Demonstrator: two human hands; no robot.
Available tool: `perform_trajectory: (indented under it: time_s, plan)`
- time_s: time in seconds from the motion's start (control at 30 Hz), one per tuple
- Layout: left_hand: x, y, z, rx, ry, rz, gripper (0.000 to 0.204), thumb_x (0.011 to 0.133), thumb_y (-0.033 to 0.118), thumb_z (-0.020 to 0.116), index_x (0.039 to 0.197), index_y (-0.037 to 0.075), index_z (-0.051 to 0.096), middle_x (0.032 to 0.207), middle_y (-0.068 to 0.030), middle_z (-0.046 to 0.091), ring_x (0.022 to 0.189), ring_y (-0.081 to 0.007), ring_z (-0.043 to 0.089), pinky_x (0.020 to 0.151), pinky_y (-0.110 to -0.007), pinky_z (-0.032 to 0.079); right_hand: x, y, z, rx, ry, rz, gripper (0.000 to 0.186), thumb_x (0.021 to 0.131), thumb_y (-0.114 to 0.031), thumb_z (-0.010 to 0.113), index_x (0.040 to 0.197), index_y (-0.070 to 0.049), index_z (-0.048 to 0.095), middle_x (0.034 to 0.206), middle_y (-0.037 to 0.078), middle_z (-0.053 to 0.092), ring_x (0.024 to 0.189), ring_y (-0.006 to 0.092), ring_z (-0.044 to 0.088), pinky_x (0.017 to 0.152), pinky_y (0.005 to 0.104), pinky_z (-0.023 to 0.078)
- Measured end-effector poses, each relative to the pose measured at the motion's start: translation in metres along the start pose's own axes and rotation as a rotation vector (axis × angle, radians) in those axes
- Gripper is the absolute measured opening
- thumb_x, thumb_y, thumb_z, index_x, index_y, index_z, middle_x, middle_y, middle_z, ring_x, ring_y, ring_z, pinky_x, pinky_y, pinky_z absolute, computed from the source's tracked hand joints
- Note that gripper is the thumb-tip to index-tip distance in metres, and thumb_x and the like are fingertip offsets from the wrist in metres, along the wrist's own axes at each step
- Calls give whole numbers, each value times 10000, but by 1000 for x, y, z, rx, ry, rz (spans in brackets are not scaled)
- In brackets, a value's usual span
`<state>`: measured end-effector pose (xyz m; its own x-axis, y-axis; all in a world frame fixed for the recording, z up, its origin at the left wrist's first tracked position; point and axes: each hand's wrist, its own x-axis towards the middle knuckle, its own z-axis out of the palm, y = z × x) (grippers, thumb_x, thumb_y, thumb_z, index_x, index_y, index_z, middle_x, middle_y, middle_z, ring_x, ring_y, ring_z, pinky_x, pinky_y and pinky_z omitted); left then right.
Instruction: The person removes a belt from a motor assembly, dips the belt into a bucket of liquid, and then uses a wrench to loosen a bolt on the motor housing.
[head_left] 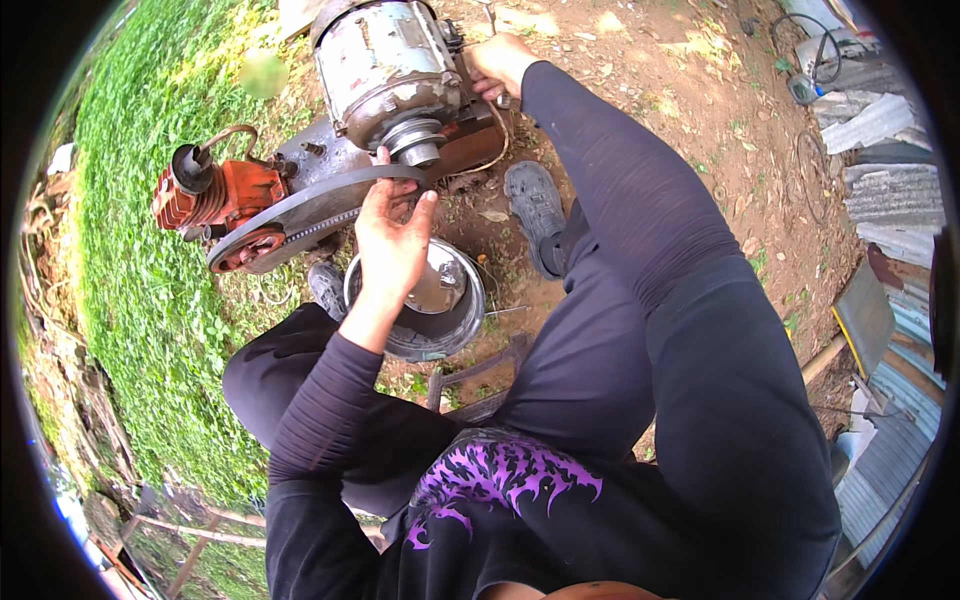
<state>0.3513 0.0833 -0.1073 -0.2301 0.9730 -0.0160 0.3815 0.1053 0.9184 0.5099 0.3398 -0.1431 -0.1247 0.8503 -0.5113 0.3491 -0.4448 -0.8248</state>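
A worn silver electric motor (380,70) with a stepped pulley (418,145) sits on an air compressor with an orange pump head (215,185) and a dark tank (305,150). A black drive belt (318,190) runs from the pump's wheel (240,245) toward the motor pulley. My left hand (392,230) grips the belt just below that pulley, fingers curled at it. At the motor's right side, my right hand (505,68) has curled fingers by the mounting base; what they hold is partly hidden. A steel bowl (440,280) in a dark basin (415,340) lies below the left hand.
My bent legs and shoes (535,215) surround the basin on dirt (680,120). Grass (140,330) grows at the left. Corrugated sheets (890,195), a leaning board (862,315) and a black hose (815,45) lie along the right.
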Motion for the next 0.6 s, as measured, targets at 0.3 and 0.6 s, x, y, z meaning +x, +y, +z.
perform_trajectory:
  time_s: [0.3,0.6]
  plan:
    - [13,21,-35,-218,-208,-255,489,894,-89,626,1377,-55,556,1271,-132,642,1158,-164,631,952,-258,497,-37,28,19,-609,118,-71,232,756,-175,660,900,-35,775,1035,196,743,1023,312,727,854,351,578]
    - [20,12,-40,-130,-252,-181,422,911,-67,623,1330,-91,585,1219,-120,693,1079,-139,654,980,-258,478,-3,51,7,-310,76,-101,304,815,-189,617,1011,-7,763,1070,187,742,992,293,732,832,377,583]
